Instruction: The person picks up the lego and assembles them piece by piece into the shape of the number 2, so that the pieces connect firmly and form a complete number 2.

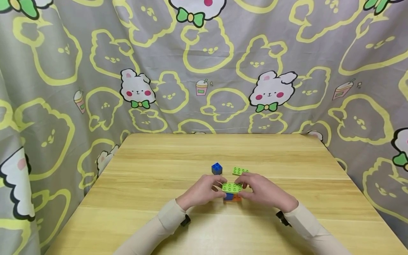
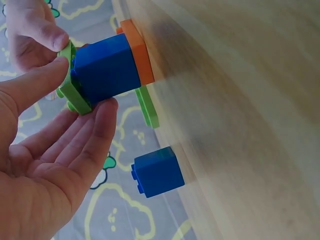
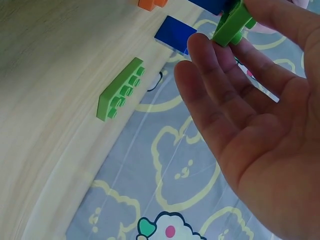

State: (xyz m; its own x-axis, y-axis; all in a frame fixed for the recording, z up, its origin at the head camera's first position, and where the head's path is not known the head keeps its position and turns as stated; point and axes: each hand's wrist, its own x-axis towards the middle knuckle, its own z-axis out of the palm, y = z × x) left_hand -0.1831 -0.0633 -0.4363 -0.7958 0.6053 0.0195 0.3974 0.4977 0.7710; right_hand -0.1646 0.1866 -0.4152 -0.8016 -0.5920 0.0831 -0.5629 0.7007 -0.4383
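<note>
A green building brick plate [image 1: 232, 187] with studs on top lies over a blue brick [image 2: 107, 67], which stands on an orange plate [image 2: 140, 52] on the table. My left hand [image 1: 202, 190] pinches one end of the green plate, thumb on the near side and fingers on the far side. At the other end, my right hand [image 1: 264, 190] holds the same plate [image 3: 231, 24] between thumb and fingers. The green plate looks slightly tilted in the left wrist view, and whether it is fully pressed on I cannot tell.
Beyond my hands stands a loose blue brick [image 1: 216, 169], with a second green plate [image 1: 239, 170] lying to its right, partly behind my right hand. The wooden table [image 1: 172, 148] ends at a patterned grey curtain [image 1: 223, 120].
</note>
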